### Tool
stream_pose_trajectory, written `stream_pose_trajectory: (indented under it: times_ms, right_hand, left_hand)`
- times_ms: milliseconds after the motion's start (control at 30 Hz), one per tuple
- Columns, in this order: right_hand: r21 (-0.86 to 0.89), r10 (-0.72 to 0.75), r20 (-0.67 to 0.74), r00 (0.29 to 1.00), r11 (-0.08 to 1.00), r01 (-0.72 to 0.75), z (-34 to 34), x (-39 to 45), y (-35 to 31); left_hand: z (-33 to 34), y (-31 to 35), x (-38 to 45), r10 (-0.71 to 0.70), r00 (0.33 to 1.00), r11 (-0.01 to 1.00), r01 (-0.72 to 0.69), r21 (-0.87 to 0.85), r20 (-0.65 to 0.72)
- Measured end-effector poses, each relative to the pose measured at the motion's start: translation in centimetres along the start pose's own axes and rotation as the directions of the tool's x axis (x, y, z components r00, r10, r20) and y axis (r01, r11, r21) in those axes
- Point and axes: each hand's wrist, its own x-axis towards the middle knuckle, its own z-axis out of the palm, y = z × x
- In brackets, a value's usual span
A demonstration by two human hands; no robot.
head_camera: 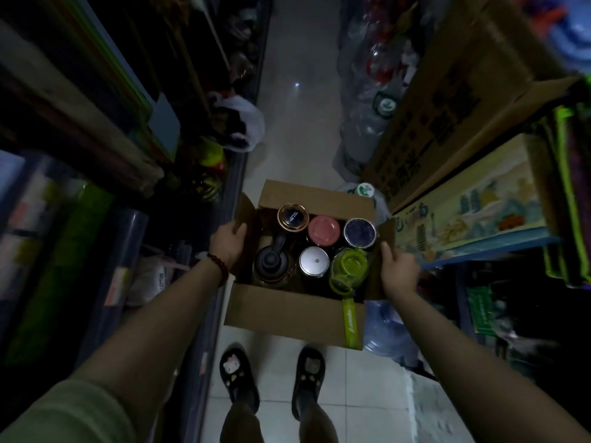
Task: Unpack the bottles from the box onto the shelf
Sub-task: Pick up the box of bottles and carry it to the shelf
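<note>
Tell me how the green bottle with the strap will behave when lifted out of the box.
The green bottle looks like translucent plastic, so probably light and rigid. Its strap hangs limp over the box wall and may snag. Neighbouring bottles sit close, so it may rub on the way up.

Six bottles (314, 263) stand in one open box (287, 314); two hands (227, 242) hold it.

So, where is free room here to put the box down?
Bare floor tiles run up the aisle beyond the box, and a patch lies around the feet. The right side is crowded with clear bags and a water jug; the left shelves look packed.
</note>
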Motion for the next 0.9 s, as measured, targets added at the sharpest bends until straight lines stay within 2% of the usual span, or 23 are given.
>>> stream_pose_trajectory:
  times_ms: [133, 333, 500, 633, 733, 900]
  right_hand:
    - [-0.008, 0.001, -0.043, 0.999, 1.0, -0.002, -4.1, -1.5, -1.3]
    - [0.022, 0.087, -0.12, 0.989, 0.996, -0.085, -7.7, -4.6, -1.2]
    - [0.109, 0.233, -0.193, 0.953, 0.97, -0.215, -8.3, -8.8, 0.7]
    - [0.248, 0.422, -0.254, 0.87, 0.898, -0.363, -7.7, -13.7, 2.5]
    - [0.328, 0.545, -0.291, 0.786, 0.829, -0.453, -7.0, -17.8, 3.6]
    - [0.501, 0.719, -0.295, 0.629, 0.677, -0.539, -5.3, -24.7, 6.8]
  left_hand:
    - [-1.2, 3.2, -2.5, 0.029, 0.999, 0.999, -0.029, -0.03, 0.023]
    - [-2.1, 6.8, -4.7, 0.114, 0.986, 0.993, -0.113, -0.017, 0.122]
    - [-1.5, 9.1, -5.5, 0.181, 0.948, 0.968, -0.219, 0.126, 0.262]
    - [-0.5, 10.1, -5.2, 0.218, 0.872, 0.946, -0.299, 0.125, 0.439]
    - [0.8, 10.9, -5.9, 0.239, 0.824, 0.919, -0.364, 0.155, 0.514]
    - [3.6, 11.2, -8.9, 0.333, 0.689, 0.789, -0.577, 0.21, 0.644]
